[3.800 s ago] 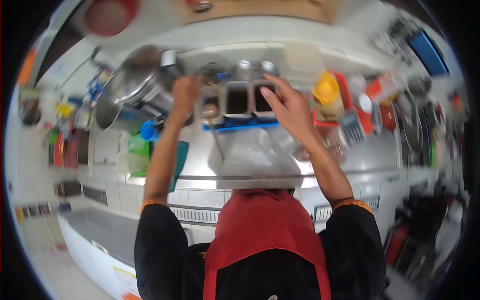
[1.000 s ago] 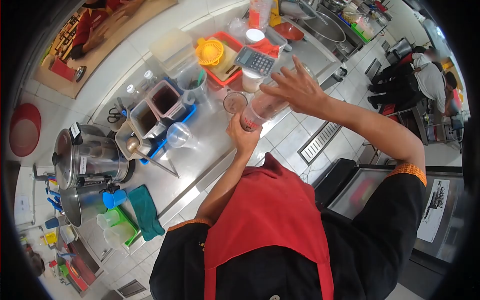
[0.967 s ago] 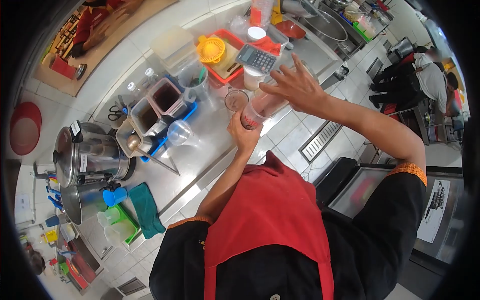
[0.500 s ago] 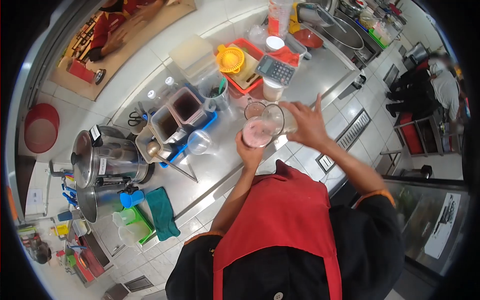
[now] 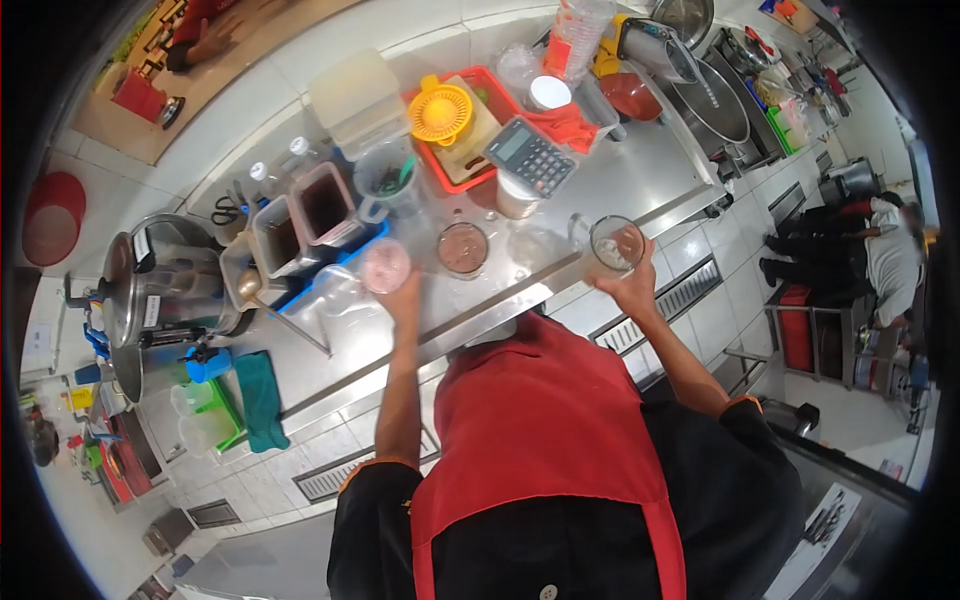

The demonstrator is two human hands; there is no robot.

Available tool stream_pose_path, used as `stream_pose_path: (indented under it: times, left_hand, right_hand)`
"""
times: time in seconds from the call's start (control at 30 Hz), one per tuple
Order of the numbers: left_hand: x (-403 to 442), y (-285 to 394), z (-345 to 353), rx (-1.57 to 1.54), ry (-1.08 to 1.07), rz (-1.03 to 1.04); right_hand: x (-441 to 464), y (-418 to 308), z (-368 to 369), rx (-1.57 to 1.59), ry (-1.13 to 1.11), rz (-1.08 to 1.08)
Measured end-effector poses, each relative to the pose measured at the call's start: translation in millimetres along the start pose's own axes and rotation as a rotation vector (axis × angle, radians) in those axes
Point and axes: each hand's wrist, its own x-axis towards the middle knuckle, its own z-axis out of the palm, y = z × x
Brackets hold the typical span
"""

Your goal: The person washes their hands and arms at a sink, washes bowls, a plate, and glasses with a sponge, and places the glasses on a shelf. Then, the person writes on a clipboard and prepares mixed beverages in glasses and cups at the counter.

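My left hand (image 5: 403, 303) is wrapped round a cup of pink drink (image 5: 386, 264), over the counter beside an overturned-looking clear plastic cup (image 5: 340, 290). Off to the right, past the counter's front edge, my right hand (image 5: 632, 286) grips a clear glass mug (image 5: 616, 243); whitish residue shows inside it. Between my hands, a second glass mug (image 5: 462, 247) with brownish-pink contents stands on the steel counter (image 5: 400, 355). A calculator (image 5: 531, 156) rests on a white tub (image 5: 517, 196) behind it.
Tubs of dark liquid (image 5: 325, 205) stand in a blue tray at the left, with a ladle (image 5: 250, 284) by them. A red tray (image 5: 492, 82) holds a yellow juicer (image 5: 440, 112). A large steel pot (image 5: 170, 290) stands far left. Another person (image 5: 893, 240) is at the right.
My hands have moved apart: the left carried the pink drink leftward, the right took the glass mug rightward, no longer tipped over the cup. The second mug now shows fully between them.
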Motion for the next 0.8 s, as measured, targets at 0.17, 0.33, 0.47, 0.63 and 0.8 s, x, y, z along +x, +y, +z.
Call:
stream_pose_path:
  times: [0.17, 0.33, 0.47, 0.63, 0.8]
  left_hand:
    - [20.5, 36.9, 15.4, -0.049, -0.083, -0.267]
    - [-22.4, 49.4, 4.6, 0.093, -0.002, -0.124]
    - [-75.0, 18.7, -54.0, 0.12, 0.056, -0.235]
    - [-36.7, 60.7, -88.5, 0.518, 0.226, -0.212]
    - [31.5, 47.9, -94.0, 0.413, 0.106, 0.208]
  right_hand:
    - [97.9, 97.5, -8.3, -0.038, 0.081, -0.035]
    - [148.1, 158.6, 25.7, 0.123, 0.172, -0.141]
    - [119.5, 145.1, 47.6, -0.005, 0.318, -0.064]
    - [-14.3, 65.2, 126.6, 0.04, 0.059, -0.306]
    - [-17.0, 0.8, 234.6, 0.434, 0.045, -0.247]
